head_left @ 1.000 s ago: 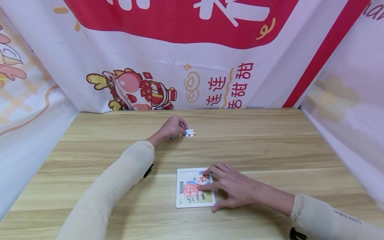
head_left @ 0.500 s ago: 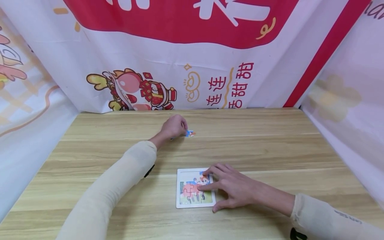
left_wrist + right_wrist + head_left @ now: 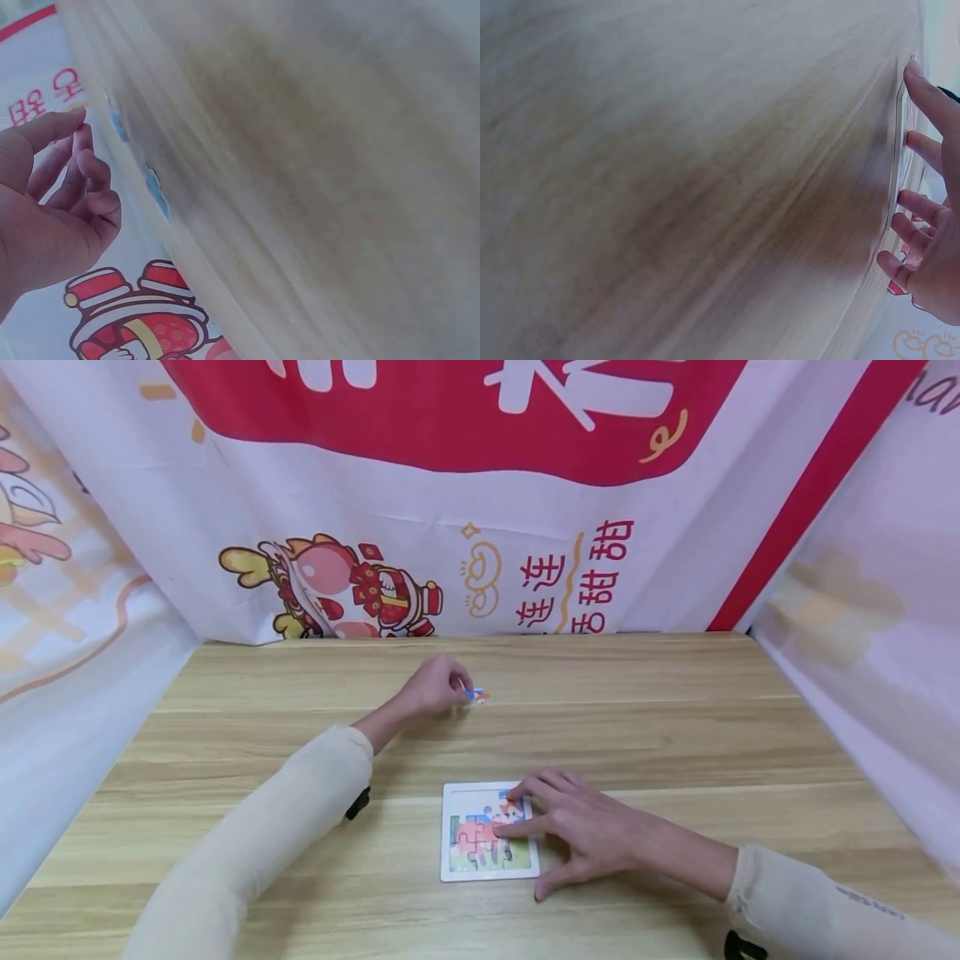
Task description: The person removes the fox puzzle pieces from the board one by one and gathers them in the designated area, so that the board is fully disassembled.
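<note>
My left hand point(image 3: 435, 683) is toward the far side of the table, its fingertips beside a small blue, white and orange jigsaw piece point(image 3: 477, 696). In the left wrist view the thumb and forefinger of the left hand point(image 3: 64, 187) come together at their tips; whether they pinch a piece is too unclear to tell. Two jigsaw pieces point(image 3: 156, 191) lie on the wood there. Nearer the front, my right hand point(image 3: 577, 827) rests fingertips on a white-framed jigsaw puzzle point(image 3: 491, 877), thumb on the table beside it. The right wrist view shows the right hand point(image 3: 934, 202) with fingers spread.
The wood-grain tabletop point(image 3: 675, 727) runs back to a white and red printed cloth point(image 3: 420, 502). Another printed cloth point(image 3: 847, 610) hangs along the right side. Pieces fill the lower and right parts of the puzzle frame; the upper left shows pale backing.
By the left fingertips, a pale blue and pink piece showed earlier; a blue and orange one shows now. The left forearm has shifted slightly left and nearer. The right hand has barely moved.
</note>
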`<state>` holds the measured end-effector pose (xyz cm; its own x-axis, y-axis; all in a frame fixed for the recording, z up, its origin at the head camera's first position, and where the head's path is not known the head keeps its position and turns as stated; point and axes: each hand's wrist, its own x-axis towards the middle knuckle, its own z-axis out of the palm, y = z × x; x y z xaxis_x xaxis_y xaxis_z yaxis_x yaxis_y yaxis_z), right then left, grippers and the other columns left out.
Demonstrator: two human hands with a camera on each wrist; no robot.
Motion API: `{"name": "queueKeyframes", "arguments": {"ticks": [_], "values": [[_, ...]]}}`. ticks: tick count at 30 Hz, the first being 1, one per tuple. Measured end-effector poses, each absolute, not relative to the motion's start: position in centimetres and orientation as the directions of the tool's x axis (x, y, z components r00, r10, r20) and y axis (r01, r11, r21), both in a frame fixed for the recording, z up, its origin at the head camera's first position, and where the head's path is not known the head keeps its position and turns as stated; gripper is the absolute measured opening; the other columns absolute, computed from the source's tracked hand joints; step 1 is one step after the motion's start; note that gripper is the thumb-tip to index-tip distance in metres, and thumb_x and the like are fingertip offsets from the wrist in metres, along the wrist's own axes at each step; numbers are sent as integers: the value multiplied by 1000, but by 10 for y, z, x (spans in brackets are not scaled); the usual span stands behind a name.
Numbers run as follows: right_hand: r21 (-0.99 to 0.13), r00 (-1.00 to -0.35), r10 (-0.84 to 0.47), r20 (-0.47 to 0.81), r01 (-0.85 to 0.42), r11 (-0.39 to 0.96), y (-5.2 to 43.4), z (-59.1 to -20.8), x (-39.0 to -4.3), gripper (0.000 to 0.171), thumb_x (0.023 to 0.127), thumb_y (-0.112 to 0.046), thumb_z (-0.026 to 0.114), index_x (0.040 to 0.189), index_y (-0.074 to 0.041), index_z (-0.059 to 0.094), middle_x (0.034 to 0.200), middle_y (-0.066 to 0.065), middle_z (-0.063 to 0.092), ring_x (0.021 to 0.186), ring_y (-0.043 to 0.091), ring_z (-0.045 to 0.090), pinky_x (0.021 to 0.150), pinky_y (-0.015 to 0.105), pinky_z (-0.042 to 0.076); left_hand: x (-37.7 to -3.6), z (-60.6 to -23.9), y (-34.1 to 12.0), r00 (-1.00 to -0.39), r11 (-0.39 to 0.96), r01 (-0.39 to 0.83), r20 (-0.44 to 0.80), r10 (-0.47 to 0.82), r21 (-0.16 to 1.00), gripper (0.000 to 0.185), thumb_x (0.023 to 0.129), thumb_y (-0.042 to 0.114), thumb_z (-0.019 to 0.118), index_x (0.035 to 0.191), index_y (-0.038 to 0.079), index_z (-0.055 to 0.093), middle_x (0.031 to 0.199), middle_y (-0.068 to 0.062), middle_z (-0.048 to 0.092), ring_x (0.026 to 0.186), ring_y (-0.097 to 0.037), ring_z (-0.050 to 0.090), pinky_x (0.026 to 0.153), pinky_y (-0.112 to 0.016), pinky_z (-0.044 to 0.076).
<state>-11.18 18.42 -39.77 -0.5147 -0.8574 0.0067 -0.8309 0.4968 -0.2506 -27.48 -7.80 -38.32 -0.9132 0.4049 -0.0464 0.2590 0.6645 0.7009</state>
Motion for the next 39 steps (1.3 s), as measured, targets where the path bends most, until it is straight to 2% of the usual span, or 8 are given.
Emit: {"name": "queueKeyframes", "arguments": {"ticks": [9, 16, 22, 27, 32, 39], "values": [[-299, -532, -846, -9, -806, 510, 183, -396, -113, 75, 84, -75, 67, 143, -29, 63, 149, 3, 50, 134, 20, 44, 114, 51, 37, -242, -380, -89, -861, 600, 308, -52, 506, 738, 15, 87, 0, 77, 101, -3, 74, 82, -7, 67, 76, -17, 60, 67, -27, 52], [-383, -572, -821, 3, -759, 527, 182, -393, -115, 65, 88, -65, 71, 140, -26, 66, 144, 3, 57, 134, 23, 48, 113, 56, 38, -222, -381, -93, -829, 564, 361, -22, 559, 743, 10, 86, -2, 78, 96, -3, 75, 75, -3, 66, 71, -12, 58, 64, -24, 49], [-427, -592, -806, -1, -728, 536, 180, -391, -119, 56, 91, -58, 73, 137, -28, 68, 140, 2, 60, 134, 23, 50, 113, 58, 38, -204, -382, -94, -802, 534, 358, -40, 596, 766, 9, 89, -3, 75, 98, -1, 75, 78, -2, 65, 73, -13, 58, 63, -23, 49], [-447, -618, -786, -26, -696, 562, 178, -390, -122, 50, 92, -52, 75, 135, -27, 70, 139, 0, 62, 132, 21, 52, 114, 56, 38, -192, -385, -94, -775, 511, 393, -23, 631, 765, 12, 86, -6, 73, 97, 0, 75, 77, 0, 64, 72, -11, 58, 64, -23, 50], [-454, -630, -777, -2, -692, 562, 176, -389, -124, 44, 92, -40, 79, 131, -22, 72, 135, 0, 64, 129, 20, 54, 112, 53, 40, -182, -391, -94, -742, 494, 418, -26, 669, 762, 13, 84, -4, 77, 95, 2, 75, 74, 3, 63, 69, -8, 58, 65, -23, 52], [-482, -647, -761, 45, -682, 550, 173, -390, -127, 35, 91, -27, 81, 125, -19, 75, 128, -1, 65, 121, 16, 58, 107, 46, 48, -173, -392, -92, -740, 512, 394, -68, 670, 764, 13, 85, -2, 79, 95, 4, 75, 74, 4, 63, 70, -9, 57, 67, -24, 51]]}}
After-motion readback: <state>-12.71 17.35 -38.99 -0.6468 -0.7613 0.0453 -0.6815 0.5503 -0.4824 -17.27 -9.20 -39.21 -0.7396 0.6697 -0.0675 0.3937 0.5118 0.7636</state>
